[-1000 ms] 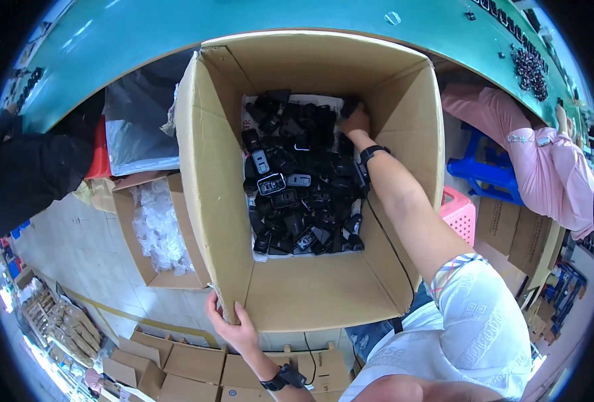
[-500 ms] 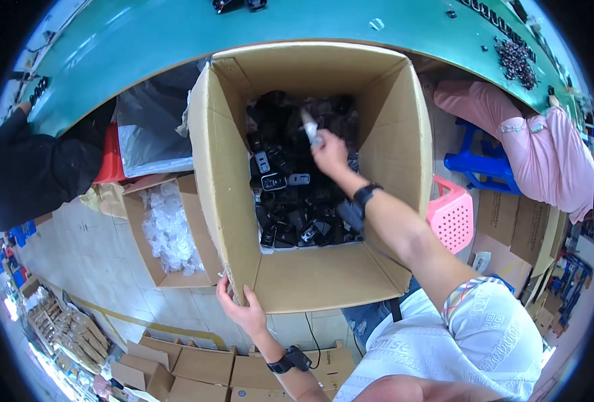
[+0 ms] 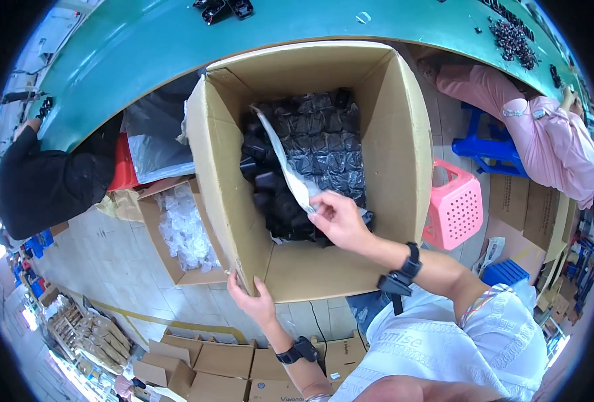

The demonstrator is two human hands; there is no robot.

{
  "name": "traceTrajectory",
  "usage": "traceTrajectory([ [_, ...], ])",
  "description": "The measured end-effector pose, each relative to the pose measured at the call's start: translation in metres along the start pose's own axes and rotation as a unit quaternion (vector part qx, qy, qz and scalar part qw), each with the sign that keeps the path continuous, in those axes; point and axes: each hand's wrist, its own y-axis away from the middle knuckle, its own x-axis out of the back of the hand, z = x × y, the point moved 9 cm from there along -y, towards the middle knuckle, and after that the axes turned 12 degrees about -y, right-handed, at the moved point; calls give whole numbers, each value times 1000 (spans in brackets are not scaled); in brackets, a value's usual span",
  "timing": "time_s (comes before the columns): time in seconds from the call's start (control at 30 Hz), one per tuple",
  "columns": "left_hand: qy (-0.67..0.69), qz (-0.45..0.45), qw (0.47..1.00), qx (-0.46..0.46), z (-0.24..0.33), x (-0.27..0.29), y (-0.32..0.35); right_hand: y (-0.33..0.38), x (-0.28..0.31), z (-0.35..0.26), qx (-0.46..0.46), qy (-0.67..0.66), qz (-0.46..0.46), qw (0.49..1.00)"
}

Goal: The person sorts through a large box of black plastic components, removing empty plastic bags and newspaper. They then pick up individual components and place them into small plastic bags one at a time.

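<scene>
We are pinching the near end of a thin white sheet between the thumb and fingers of our right hand, inside an open cardboard carton. The sheet is tilting up on edge, slanting from our fingertips toward the carton's far left. Loose black plastic pieces are lying heaped left of it; to its right, rows of dark items, probably wrapped in clear film, are showing. Our left hand is clasping the carton's near left edge. Beyond, a green tabletop is stretching across.
</scene>
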Motion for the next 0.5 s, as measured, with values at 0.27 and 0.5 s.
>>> traceTrajectory([
  [0.27,162,-287,938,-111,110,-53,27,56,-54,-79,3,-59,-146,988],
  [0.5,353,-69,926,117,-21,-17,27,79,-121,-113,37,-83,-336,937],
])
